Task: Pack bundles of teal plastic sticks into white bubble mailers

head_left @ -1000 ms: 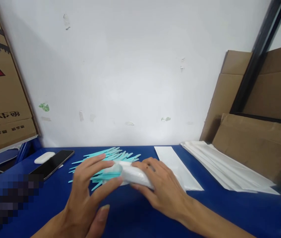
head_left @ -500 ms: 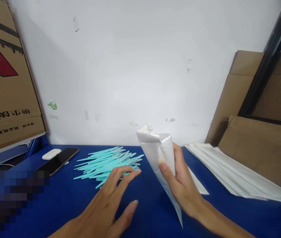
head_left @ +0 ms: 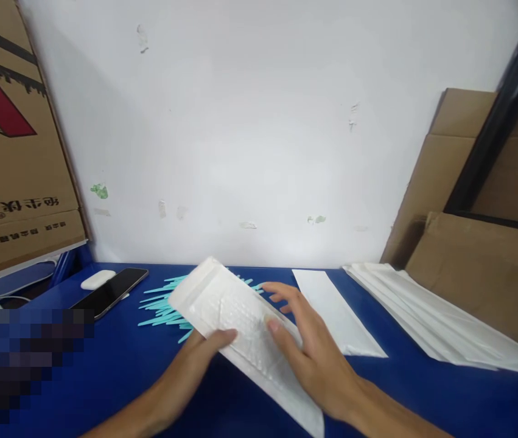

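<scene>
A white bubble mailer (head_left: 245, 322) slants over the desk, its bubbled face toward me and one end angled up to the left. My left hand (head_left: 199, 359) grips its lower left edge, thumb on top and fingers hidden underneath. My right hand (head_left: 313, 347) is at the other long edge, its thumb over the bubbled face and its fingers apart beyond the edge. Whether that thumb touches the mailer is hard to see. Behind the mailer lies a pile of turquoise stick-like pieces (head_left: 161, 307), partly covered by it.
Another white mailer (head_left: 338, 313) lies flat on the blue desk (head_left: 117, 365). A stack of white mailers (head_left: 436, 319) sits at the right, by folded cardboard (head_left: 482, 274). To the left are a phone (head_left: 112, 292), a white case (head_left: 98, 280) and a large carton (head_left: 16, 152).
The mailer has swung left and tilted, its bubbled face now toward me. My left hand has taken hold of it, while my right hand's fingers have loosened from around it.
</scene>
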The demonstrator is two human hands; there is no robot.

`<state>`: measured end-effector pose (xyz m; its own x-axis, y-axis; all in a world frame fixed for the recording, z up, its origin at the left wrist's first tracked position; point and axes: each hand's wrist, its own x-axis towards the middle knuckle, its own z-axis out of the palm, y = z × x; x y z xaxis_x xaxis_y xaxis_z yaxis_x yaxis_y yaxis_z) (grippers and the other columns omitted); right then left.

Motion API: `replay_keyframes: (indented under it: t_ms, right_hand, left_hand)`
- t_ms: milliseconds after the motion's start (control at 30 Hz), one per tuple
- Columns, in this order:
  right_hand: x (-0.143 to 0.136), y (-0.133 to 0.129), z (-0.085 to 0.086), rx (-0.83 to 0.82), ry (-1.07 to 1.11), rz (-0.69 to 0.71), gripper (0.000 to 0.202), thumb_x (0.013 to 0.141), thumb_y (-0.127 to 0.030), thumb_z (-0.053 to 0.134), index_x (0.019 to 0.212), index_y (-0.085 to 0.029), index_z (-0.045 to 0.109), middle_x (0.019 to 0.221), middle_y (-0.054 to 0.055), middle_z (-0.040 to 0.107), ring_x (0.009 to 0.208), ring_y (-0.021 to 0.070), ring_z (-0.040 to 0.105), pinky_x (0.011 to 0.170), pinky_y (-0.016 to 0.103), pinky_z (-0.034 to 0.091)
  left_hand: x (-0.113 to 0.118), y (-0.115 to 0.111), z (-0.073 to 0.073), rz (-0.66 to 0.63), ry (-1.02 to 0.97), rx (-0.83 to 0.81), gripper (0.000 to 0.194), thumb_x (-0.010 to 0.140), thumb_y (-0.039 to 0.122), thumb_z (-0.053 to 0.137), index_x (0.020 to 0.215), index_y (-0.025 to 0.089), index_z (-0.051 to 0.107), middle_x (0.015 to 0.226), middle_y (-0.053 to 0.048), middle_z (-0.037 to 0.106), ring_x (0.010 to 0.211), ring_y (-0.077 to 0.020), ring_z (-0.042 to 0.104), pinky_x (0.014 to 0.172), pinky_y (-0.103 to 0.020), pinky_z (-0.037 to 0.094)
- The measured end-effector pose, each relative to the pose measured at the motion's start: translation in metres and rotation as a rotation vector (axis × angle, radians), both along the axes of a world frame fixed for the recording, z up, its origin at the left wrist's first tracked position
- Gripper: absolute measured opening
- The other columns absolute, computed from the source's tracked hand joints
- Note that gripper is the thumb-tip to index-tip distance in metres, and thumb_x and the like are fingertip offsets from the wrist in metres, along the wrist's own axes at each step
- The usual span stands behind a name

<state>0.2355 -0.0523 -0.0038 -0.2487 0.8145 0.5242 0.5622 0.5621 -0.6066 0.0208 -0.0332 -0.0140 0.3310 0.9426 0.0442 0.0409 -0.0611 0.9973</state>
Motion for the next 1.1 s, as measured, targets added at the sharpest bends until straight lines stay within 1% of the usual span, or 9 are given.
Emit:
replay_keyframes:
  t_ms: [100, 167, 233, 333, 467, 633, 800, 967, 1100]
  right_hand:
    - [0.008, 0.009, 0.004, -0.158, 0.126, -0.055, 0.041, 0.100, -0.047, 0.045, 0.139, -0.034, 0.045, 0.136, 0.006, 0.054, 0.123, 0.0255, 0.052, 0.104, 0.046, 0.043]
    - [0.010, 0.013, 0.005, -0.308, 0.239, 0.002, 0.043, 0.098, -0.052, 0.046, 0.136, -0.032, 0.048, 0.128, 0.005, 0.060, 0.117, 0.0245, 0.057, 0.103, 0.044, 0.043]
    - [0.008, 0.014, 0.005, -0.457, 0.354, 0.119, 0.046, 0.097, -0.055, 0.050, 0.136, -0.031, 0.048, 0.116, 0.004, 0.065, 0.110, 0.0226, 0.061, 0.101, 0.041, 0.043]
    - [0.003, 0.014, 0.002, -0.589, 0.473, 0.266, 0.048, 0.093, -0.053, 0.058, 0.134, -0.027, 0.050, 0.096, 0.001, 0.067, 0.096, 0.0193, 0.064, 0.090, 0.034, 0.045]
    - [0.002, 0.021, -0.004, -0.575, 0.556, 0.286, 0.039, 0.092, -0.052, 0.060, 0.113, -0.019, 0.062, 0.066, -0.005, 0.055, 0.063, 0.0117, 0.052, 0.064, 0.025, 0.040]
    - [0.008, 0.031, -0.012, -0.525, 0.553, 0.223, 0.037, 0.090, -0.053, 0.062, 0.085, -0.017, 0.060, 0.064, -0.004, 0.052, 0.059, 0.0100, 0.046, 0.058, 0.023, 0.034]
    - [0.010, 0.031, -0.010, -0.392, 0.489, 0.156, 0.046, 0.093, -0.052, 0.057, 0.063, -0.017, 0.051, 0.059, -0.004, 0.045, 0.056, 0.0090, 0.040, 0.053, 0.023, 0.029]
    - [0.013, 0.033, -0.009, -0.371, 0.532, 0.162, 0.030, 0.093, -0.047, 0.060, 0.087, -0.018, 0.066, 0.066, -0.002, 0.058, 0.062, 0.0117, 0.052, 0.061, 0.024, 0.040]
    - [0.017, 0.036, -0.011, -0.407, 0.576, 0.205, 0.027, 0.090, -0.043, 0.066, 0.107, -0.022, 0.068, 0.069, -0.002, 0.062, 0.064, 0.0123, 0.055, 0.062, 0.023, 0.044]
  left_hand:
    - [-0.010, 0.014, 0.007, 0.098, -0.188, -0.193, 0.029, 0.078, 0.029, 0.057, 0.099, 0.014, 0.070, 0.101, -0.008, 0.074, 0.105, -0.0309, 0.066, 0.099, -0.044, 0.049]
    - [-0.015, 0.018, 0.013, 0.098, -0.209, -0.285, 0.023, 0.073, 0.027, 0.059, 0.088, 0.014, 0.070, 0.082, -0.006, 0.073, 0.091, -0.0304, 0.068, 0.092, -0.043, 0.051]
    - [-0.017, 0.018, 0.016, -0.007, -0.182, -0.356, 0.025, 0.079, 0.034, 0.059, 0.088, 0.014, 0.071, 0.079, -0.006, 0.072, 0.087, -0.0292, 0.068, 0.092, -0.042, 0.050]
    - [-0.014, 0.013, 0.016, -0.235, -0.078, -0.372, 0.039, 0.089, 0.049, 0.058, 0.106, 0.016, 0.070, 0.098, -0.007, 0.073, 0.098, -0.0276, 0.066, 0.098, -0.041, 0.046]
    - [-0.006, 0.010, 0.007, -0.241, 0.045, -0.192, 0.050, 0.087, 0.051, 0.065, 0.126, 0.020, 0.059, 0.104, -0.006, 0.071, 0.097, -0.0252, 0.066, 0.085, -0.036, 0.052]
    - [0.000, 0.015, -0.003, -0.113, 0.072, -0.013, 0.060, 0.084, 0.053, 0.067, 0.132, 0.021, 0.050, 0.092, -0.004, 0.068, 0.067, -0.0160, 0.062, 0.045, -0.019, 0.042]
    - [0.001, 0.017, -0.005, -0.056, 0.061, 0.003, 0.051, 0.090, 0.058, 0.057, 0.119, 0.016, 0.059, 0.069, 0.002, 0.058, 0.050, -0.0098, 0.050, 0.038, -0.017, 0.038]
    - [-0.002, 0.021, -0.004, -0.008, 0.005, 0.047, 0.049, 0.090, 0.055, 0.058, 0.127, 0.023, 0.049, 0.061, 0.008, 0.053, 0.041, -0.0070, 0.041, 0.037, -0.016, 0.035]
    - [-0.005, 0.023, -0.003, 0.010, -0.035, 0.062, 0.029, 0.091, 0.045, 0.058, 0.111, 0.025, 0.053, 0.057, 0.009, 0.051, 0.040, -0.0067, 0.039, 0.036, -0.015, 0.035]
